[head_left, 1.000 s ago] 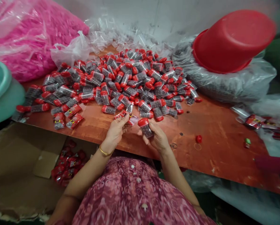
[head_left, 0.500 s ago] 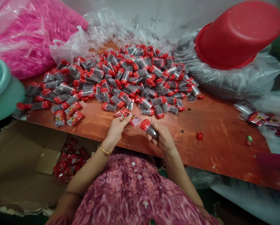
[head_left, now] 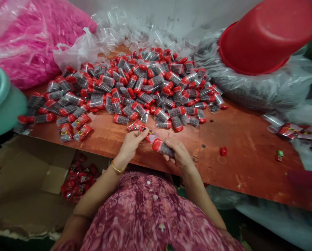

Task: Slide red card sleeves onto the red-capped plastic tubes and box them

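Note:
Between the thumb and fingers of my left hand (head_left: 131, 142) is a red printed plastic wrapper (head_left: 136, 126), its clear end pointing right. My right hand (head_left: 180, 153) is closed around a clear tube with a red cap (head_left: 163, 147), filled with small dark pieces. The tube's capped end meets the clear end of the wrapper; whether it is inside cannot be made out. Behind my hands lies a big heap of similar red-capped tubes (head_left: 145, 83). Several wrapped red packets (head_left: 66, 131) lie left of my left hand.
Around the heap are a pink-filled bag (head_left: 40, 42), loose clear tubes (head_left: 114, 31), and a red bucket (head_left: 265, 38) upturned on a plastic sack (head_left: 260, 83). A teal tub (head_left: 9, 101) stands at left. Below the table edge, a cardboard box (head_left: 20, 188) holds red packets. A loose red cap (head_left: 223, 151) lies at right.
My right hand has moved a little left and down, bringing the tube's red cap up to the wrapper's clear end. My left hand keeps its hold on the wrapper.

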The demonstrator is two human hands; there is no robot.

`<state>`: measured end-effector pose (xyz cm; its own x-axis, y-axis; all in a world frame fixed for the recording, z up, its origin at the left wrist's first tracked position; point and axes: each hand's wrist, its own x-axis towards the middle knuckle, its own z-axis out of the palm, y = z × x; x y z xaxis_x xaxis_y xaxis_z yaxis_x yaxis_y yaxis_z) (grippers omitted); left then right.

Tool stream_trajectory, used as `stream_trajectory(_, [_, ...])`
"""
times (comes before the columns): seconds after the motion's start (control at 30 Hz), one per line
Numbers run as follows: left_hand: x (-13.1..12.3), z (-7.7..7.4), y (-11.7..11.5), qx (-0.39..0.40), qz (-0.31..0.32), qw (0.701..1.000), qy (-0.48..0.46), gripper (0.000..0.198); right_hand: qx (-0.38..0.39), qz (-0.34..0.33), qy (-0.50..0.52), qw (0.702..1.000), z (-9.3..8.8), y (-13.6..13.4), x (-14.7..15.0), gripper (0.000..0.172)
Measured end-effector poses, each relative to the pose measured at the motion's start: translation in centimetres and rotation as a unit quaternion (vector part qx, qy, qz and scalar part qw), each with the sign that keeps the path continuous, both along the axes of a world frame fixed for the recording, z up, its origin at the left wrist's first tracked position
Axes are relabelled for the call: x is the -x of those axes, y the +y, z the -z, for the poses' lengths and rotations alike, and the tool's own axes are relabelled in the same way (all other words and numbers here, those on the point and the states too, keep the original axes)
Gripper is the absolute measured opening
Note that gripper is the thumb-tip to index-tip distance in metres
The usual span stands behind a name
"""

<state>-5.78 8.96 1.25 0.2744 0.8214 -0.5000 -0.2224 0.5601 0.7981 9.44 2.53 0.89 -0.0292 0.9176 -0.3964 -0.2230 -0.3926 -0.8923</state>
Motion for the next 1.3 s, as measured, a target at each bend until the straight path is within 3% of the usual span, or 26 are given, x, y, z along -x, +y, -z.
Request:
stream_trajectory(0.23, [0.2,0.7,0.2,-0.033,0.034,0.999,0.014,0.035,-0.004,-0.018,-0.037,0.999,0.3,0.4,-0.4,0.043])
stream_trajectory(0.37, [-0.1,0.4,0.1,-0.046,0.018,0.999,-0.019,0.038,-0.018,-0.024,-0.040,0.999,0.6,0.6,-0.3,0.044])
stream_trajectory(0.67, [-1.5,0.8,-1.2,-0.089,-0.070,0.993,-0.032,0.039,-0.070,0.067,-0.041,0.994,1.1,0.8,1.5,0.049])
stream_trajectory(0.97, [-1.9,1.0,-1.9,-0.038,-0.088,0.993,-0.071,0.037,-0.118,0.167,-0.059,0.977,1.7,0.6,3.7,0.043])
stream_trajectory(1.07, [-2.0,1.0,-2.0,-0.028,-0.071,0.992,-0.104,0.037,-0.115,0.155,-0.035,0.981,1.7,0.7,4.2,0.041])
stream_trajectory(1.3, [-1.4,1.5,-1.5,-0.043,-0.054,0.992,-0.105,0.035,-0.199,0.134,-0.204,0.949,2.0,0.7,4.7,0.023])
